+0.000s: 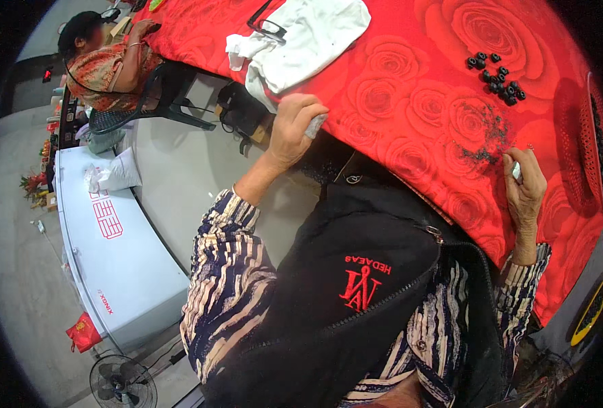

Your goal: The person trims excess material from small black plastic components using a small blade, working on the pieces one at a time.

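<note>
My left hand (291, 136) is raised at the near edge of the red table, fingers curled in, with a greyish-white piece (316, 126) showing at the fingertips. I cannot tell whether it is held or wrapped round a finger. My right hand (527, 183) is over the tabletop at the right, also curled, and a small pale, shiny piece (516, 170) shows between thumb and fingers. Dark crumbs (481, 136) are scattered on the cloth just beyond my right hand. Farther off is a loose group of small round black pieces (498, 80), some with light spots.
A red rose-patterned tablecloth (390, 95) covers the table. White cloth (308, 47) and black-framed glasses (267, 28) lie at the far left. A red mesh basket (590, 143) is at the right, a yellow-rimmed tray (592, 309) below. A seated person (114, 71), white freezer (114, 238) and fan (121, 382) are leftward.
</note>
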Available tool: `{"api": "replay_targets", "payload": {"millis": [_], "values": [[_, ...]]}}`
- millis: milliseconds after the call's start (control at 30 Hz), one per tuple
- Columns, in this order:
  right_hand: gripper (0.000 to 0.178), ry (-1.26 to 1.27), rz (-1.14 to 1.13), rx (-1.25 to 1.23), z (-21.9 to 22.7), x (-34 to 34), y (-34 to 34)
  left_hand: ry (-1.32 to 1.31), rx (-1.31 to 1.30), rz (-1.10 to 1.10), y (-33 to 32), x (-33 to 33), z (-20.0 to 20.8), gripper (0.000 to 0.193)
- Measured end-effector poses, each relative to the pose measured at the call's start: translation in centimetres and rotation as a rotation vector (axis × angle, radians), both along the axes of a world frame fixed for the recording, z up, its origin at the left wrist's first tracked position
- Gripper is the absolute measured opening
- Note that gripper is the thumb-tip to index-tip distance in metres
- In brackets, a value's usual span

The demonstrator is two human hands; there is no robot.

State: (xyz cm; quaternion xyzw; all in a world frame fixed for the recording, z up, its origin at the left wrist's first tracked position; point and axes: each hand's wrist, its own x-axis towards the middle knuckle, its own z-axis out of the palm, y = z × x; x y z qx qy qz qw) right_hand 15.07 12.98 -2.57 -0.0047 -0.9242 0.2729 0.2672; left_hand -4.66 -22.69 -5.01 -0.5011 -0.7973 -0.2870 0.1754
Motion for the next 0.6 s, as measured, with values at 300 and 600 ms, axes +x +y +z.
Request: {"api": "replay_targets", "payload": {"millis": [300, 600], "values": [[0.008, -0.044, -0.02, -0.003, 0.1, -0.3, 0.1, 0.033, -0.116, 0.242, -6.3, 0.7, -4.5, 0.028], [0.011, -0.016, -0.031, -0.055, 0.1, -0.1, 0.3, 0.081, -0.023, 0.06, -0.6, 4.9, 0.0, 0.024]]}}
